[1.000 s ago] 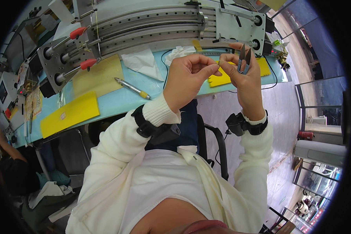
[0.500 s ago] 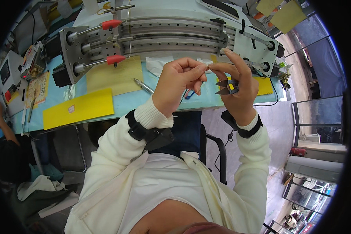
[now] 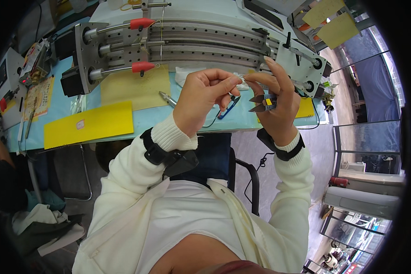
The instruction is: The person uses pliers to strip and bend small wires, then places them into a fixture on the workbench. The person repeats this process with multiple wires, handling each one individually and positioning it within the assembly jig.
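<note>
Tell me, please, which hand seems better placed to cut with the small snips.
Right, I would judge: the right hand holds the snips, their blades parted and pointing toward the person's left, while the left hand seems occupied, its fingers pinched together.

The person's two hands (image 3: 190, 102) show, with two wrist straps (image 3: 153, 151) and one pair of snips (image 3: 260, 108). There are two red tips (image 3: 141, 23) — and two hanging yellow papers (image 3: 338, 32), one long metal machine (image 3: 205, 55).
</note>
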`<state>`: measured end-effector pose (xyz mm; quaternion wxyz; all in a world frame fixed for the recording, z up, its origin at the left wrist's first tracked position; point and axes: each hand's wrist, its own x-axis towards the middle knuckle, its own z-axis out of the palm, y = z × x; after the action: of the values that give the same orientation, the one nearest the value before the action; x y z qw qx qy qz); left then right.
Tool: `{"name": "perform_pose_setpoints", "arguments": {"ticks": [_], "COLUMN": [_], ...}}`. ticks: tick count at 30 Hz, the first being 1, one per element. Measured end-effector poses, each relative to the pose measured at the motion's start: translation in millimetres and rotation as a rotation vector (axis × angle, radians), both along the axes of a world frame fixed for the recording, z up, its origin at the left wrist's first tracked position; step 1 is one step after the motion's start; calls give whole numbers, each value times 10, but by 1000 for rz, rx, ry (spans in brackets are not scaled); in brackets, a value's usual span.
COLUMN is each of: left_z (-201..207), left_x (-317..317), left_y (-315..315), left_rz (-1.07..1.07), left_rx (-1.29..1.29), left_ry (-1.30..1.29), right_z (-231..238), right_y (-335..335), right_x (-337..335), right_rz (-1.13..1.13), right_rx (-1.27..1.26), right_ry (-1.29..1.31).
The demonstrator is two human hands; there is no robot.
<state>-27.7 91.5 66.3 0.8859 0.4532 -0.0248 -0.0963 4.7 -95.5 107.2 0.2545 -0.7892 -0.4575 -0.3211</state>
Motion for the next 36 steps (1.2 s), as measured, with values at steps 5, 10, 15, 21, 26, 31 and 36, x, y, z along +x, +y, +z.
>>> {"name": "perform_pose_setpoints", "arguments": {"ticks": [5,10,15,21,26,31,36], "left_z": [-19,78,281,381,353,325,265], "left_x": [18,57,165,325,408,357,158], "left_y": [0,4,196,285,343,523,811], "left_rz": [47,192,302,329,418,485,408], "left_rx": [91,223,154,158,163,200,268], "left_ry": [-23,-159,-281,-281,-266,-274,-310], "right_z": [74,150,384,418,461,577,561], "right_y": [14,-231,-811,-1163,-1086,-902,-247], "right_x": [53,303,1075,1456,1464,1262,746], "right_rz": [4,-22,-278,-371,-471,-466,-198], "right_rx": [-139,-124,-106,-288,-382,-247,-166], "right_ry": [33,162,29,34,59,-31,34]}}
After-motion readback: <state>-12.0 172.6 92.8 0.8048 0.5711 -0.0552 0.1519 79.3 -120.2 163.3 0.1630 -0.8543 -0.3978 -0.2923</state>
